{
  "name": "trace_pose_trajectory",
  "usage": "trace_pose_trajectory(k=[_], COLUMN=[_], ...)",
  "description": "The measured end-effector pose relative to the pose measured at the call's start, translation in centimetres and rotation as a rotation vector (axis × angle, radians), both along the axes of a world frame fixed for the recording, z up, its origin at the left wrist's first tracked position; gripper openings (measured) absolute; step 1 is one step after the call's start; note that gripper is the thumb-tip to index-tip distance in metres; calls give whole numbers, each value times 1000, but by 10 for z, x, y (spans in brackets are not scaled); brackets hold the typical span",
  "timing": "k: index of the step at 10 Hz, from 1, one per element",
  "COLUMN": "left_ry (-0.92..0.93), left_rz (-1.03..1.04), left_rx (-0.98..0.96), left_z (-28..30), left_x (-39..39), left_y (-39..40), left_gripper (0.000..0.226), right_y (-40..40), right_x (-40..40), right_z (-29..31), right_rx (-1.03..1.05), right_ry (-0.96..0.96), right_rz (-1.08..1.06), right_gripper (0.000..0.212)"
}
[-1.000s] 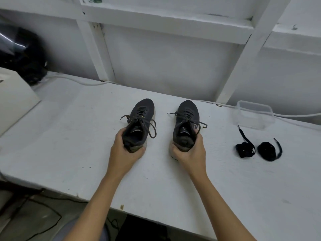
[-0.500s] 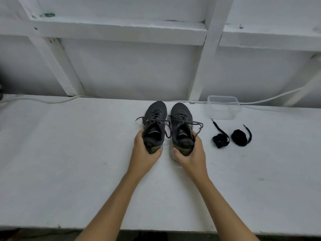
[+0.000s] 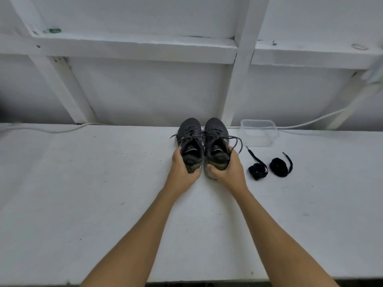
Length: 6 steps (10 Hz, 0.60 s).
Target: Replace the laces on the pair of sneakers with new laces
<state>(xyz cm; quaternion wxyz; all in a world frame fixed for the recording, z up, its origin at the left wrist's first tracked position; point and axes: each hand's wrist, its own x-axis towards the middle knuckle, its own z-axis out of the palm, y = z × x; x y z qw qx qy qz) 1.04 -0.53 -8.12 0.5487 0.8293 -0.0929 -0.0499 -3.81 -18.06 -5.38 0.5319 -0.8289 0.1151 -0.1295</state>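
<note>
Where a second ago the two shoes stood apart, each under its own hand, they now stand side by side, inner edges touching or nearly so, toes toward the wall.

Left shoe (image 3: 189, 141): dark grey, upright on the table (image 3: 83, 193), old lace threaded and loosely tied. Left hand (image 3: 182, 170) grips its heel, thumb across the back, fingers curled round the outer side.

Right shoe (image 3: 216, 141): same make, same state. Right hand (image 3: 227, 172) grips its heel likewise, thumb on the back, fingers wrapped round the outer side by the collar.

Old laces (image 3: 207, 136): grey, both in their eyelets; loose ends cross between the shoes and trail off to the right.

New laces: two black bundles. One (image 3: 258, 169) lies just right of the right hand, a tail running up toward the tub. The other (image 3: 278, 165) lies beside it, apart, its end curling to the right. Neither is touched.

Tub (image 3: 257, 132): clear plastic, no lid, near the wall, right of the shoes. Nothing shows inside it.

Cable (image 3: 310, 123): white, along the wall behind the tub.

Judgement: the pair is gathered and squared up for work; no lace is undone yet, so the task stands at its start. Untying one shoe looks like the next step.
</note>
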Motion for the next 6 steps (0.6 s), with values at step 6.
trace_pose_trajectory(k=[6], left_ry=[-92], left_rz=[-7], left_rx=[210], left_z=[33], left_x=[-7], left_y=[9], left_gripper=[72], right_y=[-16], right_x=[-9], right_z=[24], right_rx=[-115], right_ry=[70], right_rz=[112], right_gripper=[59])
